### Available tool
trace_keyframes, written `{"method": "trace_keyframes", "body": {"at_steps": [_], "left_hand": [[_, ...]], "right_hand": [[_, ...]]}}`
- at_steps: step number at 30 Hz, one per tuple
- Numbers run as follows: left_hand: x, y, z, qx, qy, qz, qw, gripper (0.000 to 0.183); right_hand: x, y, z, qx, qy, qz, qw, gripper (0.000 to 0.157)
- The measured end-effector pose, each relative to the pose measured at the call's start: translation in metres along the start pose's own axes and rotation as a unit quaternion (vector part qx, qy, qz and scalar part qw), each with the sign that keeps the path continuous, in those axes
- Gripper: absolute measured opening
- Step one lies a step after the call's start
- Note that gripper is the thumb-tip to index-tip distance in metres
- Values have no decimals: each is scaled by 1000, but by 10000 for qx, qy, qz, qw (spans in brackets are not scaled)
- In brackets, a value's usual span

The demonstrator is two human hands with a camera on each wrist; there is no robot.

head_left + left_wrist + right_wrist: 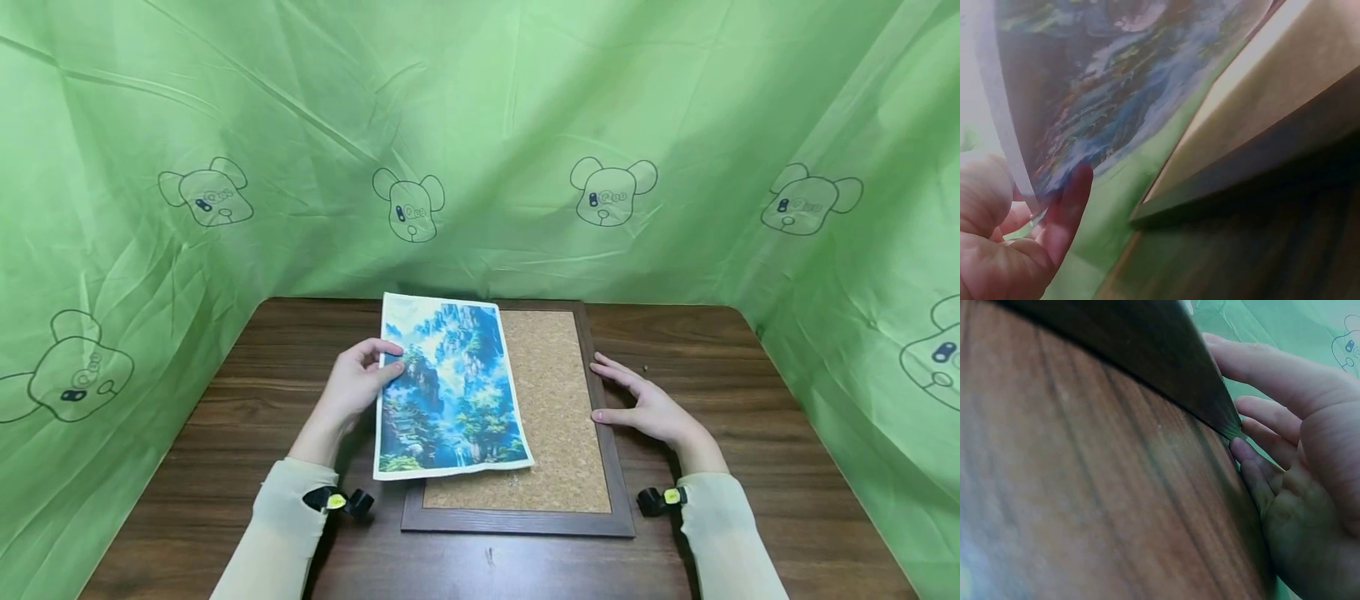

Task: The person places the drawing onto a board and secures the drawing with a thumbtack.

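A blue landscape picture print (450,392) with a white border is raised over the left part of a frame. My left hand (358,385) pinches its left edge between thumb and fingers; the left wrist view shows the print (1104,81) tilted in that grip. Beneath lies a dark wooden frame (517,523) with a cork board (558,400) inside; the print hides its left side. My right hand (651,408) touches the frame's right edge with thumb and fingers spread apart. In the right wrist view its fingertips meet the frame's dark side (1172,369).
The frame lies on a dark wood-grain table (750,467). Green cloth (510,125) with bear-head outlines hangs behind and along both sides. A tiny speck (645,367) is on the table right of the frame. Both wrists carry small black cameras (651,502).
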State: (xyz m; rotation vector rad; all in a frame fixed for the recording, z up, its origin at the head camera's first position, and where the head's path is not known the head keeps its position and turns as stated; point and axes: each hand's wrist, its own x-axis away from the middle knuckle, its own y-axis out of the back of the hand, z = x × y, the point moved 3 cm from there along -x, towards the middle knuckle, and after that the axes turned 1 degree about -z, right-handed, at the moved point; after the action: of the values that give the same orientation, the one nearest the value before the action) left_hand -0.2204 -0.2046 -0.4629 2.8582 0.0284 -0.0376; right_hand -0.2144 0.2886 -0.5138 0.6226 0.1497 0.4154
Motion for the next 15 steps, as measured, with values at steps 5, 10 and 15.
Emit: {"method": "trace_keyframes", "body": {"at_steps": [5,10,15], "left_hand": [[4,-25,1,-60,-1,250,9997,14],[7,-37,1,-160,-15,548,9984,18],[9,-35,0,-246,-65,694,9973,27]], "right_hand": [[0,1,-1,8,-12,-6,10000,83],[0,1,-2,-25,-47,2,10000,83],[1,0,0,-21,-46,-13,10000,84]]}}
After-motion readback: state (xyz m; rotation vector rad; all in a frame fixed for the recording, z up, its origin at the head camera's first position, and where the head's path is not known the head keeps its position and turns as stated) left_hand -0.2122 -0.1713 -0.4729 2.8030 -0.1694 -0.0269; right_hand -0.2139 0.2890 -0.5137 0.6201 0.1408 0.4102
